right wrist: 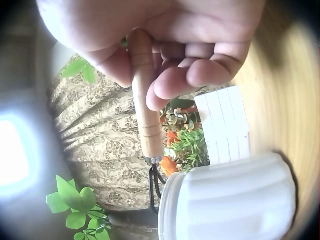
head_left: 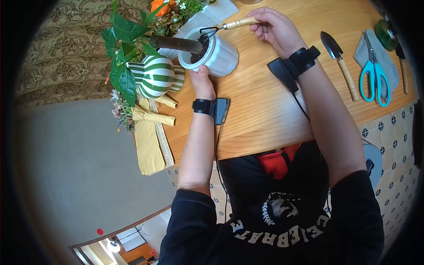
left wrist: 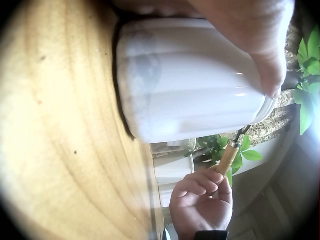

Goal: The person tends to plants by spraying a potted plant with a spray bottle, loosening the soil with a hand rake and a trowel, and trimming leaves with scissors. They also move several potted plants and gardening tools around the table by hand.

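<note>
My right hand (head_left: 279,32) grips the wooden handle of a small hand rake (head_left: 240,23). The rake's black tines (right wrist: 154,187) reach over the rim into a white ribbed flower pot (head_left: 225,55). Dark soil (head_left: 197,56) fills the pot, and a thick brown-stemmed plant (head_left: 179,43) with green leaves leans out to the left. With my left hand (head_left: 203,84) I hold the pot's near side. The left thumb (left wrist: 272,75) lies at the rim, while the other fingers are mostly hidden by the pot.
To the right lie a trowel (head_left: 340,62), teal-handled scissors (head_left: 374,81) on a grey cloth (head_left: 392,70) and a green roll (head_left: 385,35). A green-striped vase (head_left: 154,75) and yellow paper-wrapped flowers (head_left: 150,137) are on the left. Behind the pot are orange flowers (head_left: 160,8).
</note>
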Demonstrator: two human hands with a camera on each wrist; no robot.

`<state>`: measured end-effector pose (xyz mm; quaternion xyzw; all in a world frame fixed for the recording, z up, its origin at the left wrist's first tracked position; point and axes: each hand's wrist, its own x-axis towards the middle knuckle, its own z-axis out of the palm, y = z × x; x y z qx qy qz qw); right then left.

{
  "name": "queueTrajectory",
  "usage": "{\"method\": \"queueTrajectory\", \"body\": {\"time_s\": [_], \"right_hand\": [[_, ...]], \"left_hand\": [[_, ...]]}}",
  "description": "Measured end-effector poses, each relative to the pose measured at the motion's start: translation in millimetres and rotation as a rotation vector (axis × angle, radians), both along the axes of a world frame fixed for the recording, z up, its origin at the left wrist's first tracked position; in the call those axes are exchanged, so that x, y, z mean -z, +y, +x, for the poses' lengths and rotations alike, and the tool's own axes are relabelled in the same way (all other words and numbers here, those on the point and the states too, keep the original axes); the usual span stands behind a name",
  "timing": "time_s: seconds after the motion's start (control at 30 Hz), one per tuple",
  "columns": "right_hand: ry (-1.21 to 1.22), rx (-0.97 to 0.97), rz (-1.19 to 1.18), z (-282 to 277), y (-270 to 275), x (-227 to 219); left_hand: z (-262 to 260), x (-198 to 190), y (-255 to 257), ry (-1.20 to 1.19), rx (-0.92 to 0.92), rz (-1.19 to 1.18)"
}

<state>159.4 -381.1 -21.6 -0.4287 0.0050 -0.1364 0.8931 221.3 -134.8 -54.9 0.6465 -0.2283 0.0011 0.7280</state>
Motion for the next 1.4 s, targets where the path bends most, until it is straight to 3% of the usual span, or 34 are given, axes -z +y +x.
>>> {"method": "queueTrajectory", "body": {"time_s": [0.17,1.4], "right_hand": [[-0.068,-0.026,0.089,3.0,0.0,3.5],[-0.031,-0.067,0.107,3.3,-2.5,6.0]], "left_hand": [[-0.9,-0.1,-0.5,0.005,0.003,0.006],[-1.5,-5.2,-1.7,-0.007,-0.027,0.057]]}}
